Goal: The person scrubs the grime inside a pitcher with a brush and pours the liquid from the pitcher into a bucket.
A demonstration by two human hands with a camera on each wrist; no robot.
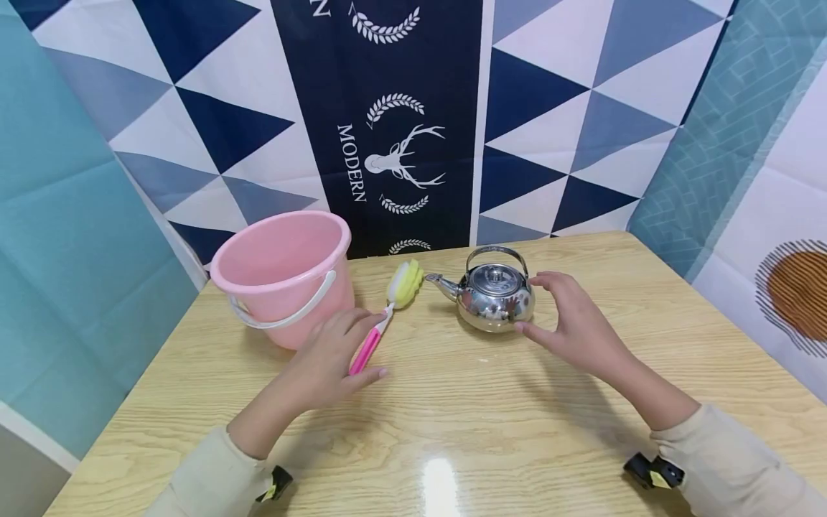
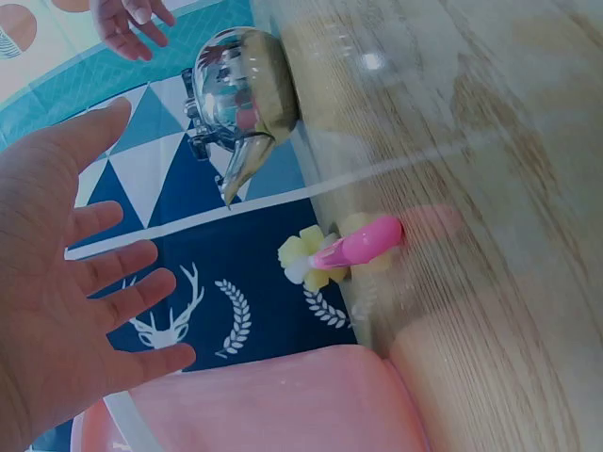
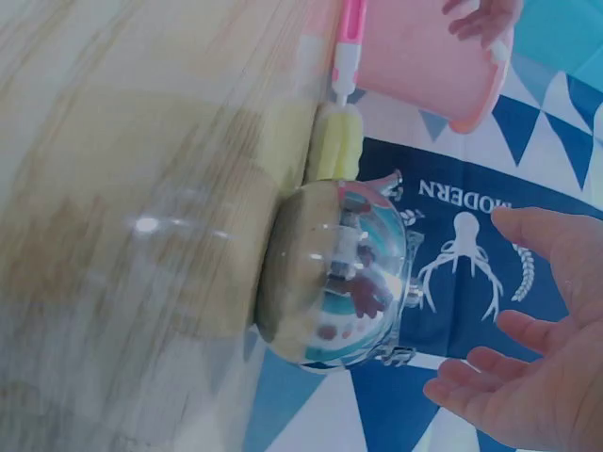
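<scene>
A shiny steel teapot [image 1: 494,298] with its lid on and handle raised stands on the table, spout toward the left. My right hand [image 1: 578,327] is just to its right, fingers spread; the right wrist view shows a gap between hand and teapot [image 3: 344,273]. Left of the teapot lies a sponge brush with a yellow-and-white head [image 1: 405,283] and a pink handle [image 1: 365,352]. My left hand [image 1: 336,359] hovers over the brush handle, fingers extended and holding nothing, as the left wrist view shows the brush [image 2: 363,243] apart from it.
A pink bucket [image 1: 284,280] with a white handle stands at the left, close beside my left hand. Patterned cloth [image 1: 407,129] hangs behind the wooden table [image 1: 491,424], with teal and white cloth at the sides.
</scene>
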